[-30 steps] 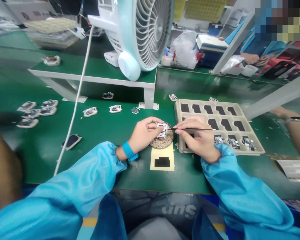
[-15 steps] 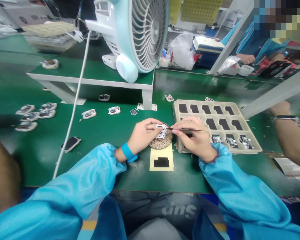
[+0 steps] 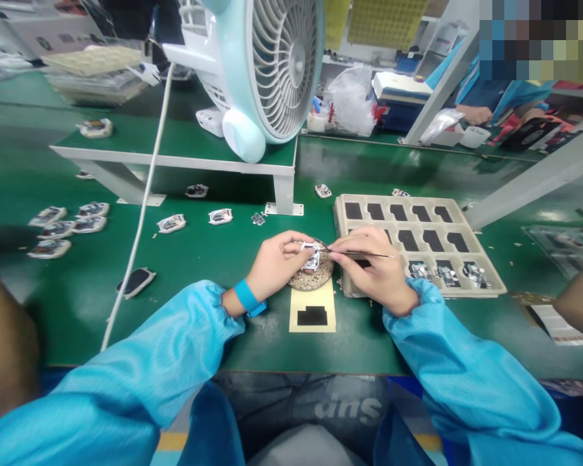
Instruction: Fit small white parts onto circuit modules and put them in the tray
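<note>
My left hand [image 3: 282,262] is closed on a small white device housing [image 3: 312,256] with electronic parts inside, holding it over a round speckled pad [image 3: 315,279]. In my right hand [image 3: 372,265] is a pair of thin dark tweezers [image 3: 364,254], pinched between thumb and fingers. The tweezers' tip reaches the housing's upper right side; the exact contact is too small to make out. Just below the pad lies a yellow sheet [image 3: 294,320] bearing a black cut-out shape [image 3: 312,316]. My right hand partly covers the left side of a beige compartment tray [image 3: 486,259].
A pale blue fan [image 3: 238,84] stands on a raised shelf [image 3: 199,158], with a white cable [image 3: 146,200] running down at left. Several housings [image 3: 88,223] lie at left. Dark pieces and small boards [image 3: 447,273] fill tray compartments. Other people's arms [image 3: 580,291] are at both sides.
My hands stay at the housing, the tweezers shifting only slightly. The view has moved a little. At right, another person's hand and watch have gone from the table, leaving a forearm in view.
</note>
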Motion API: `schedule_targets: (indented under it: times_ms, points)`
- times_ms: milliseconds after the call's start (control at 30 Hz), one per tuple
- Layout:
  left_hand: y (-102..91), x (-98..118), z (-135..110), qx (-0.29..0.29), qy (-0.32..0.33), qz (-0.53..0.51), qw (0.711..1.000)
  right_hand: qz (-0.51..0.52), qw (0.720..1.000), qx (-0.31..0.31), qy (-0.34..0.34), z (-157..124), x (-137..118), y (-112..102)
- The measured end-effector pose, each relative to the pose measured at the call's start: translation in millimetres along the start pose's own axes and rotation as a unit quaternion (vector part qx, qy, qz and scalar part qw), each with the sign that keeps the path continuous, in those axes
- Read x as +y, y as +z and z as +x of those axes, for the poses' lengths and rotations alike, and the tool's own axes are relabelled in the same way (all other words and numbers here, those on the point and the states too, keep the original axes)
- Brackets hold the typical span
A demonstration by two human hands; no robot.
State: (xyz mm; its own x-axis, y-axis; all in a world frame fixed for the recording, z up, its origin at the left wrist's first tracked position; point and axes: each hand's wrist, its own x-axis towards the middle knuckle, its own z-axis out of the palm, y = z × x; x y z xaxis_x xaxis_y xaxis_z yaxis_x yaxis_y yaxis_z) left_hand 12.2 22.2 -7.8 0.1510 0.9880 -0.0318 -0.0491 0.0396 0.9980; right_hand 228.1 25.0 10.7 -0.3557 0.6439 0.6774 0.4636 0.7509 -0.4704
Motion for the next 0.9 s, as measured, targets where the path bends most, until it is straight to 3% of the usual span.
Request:
schedule_targets:
  times_ms: [600,900]
  points:
    - [-1.7,-0.5,1.1,-0.008,-0.004,0.016,1.0,-0.008,1.0,-0.007,-0.01,-0.3,0.8,1.9]
    - [-1.8,1.2,2.4,0.001,0.01,0.014,1.0,0.036,0.999,0.02,0.029,0.2,-1.2,-0.4]
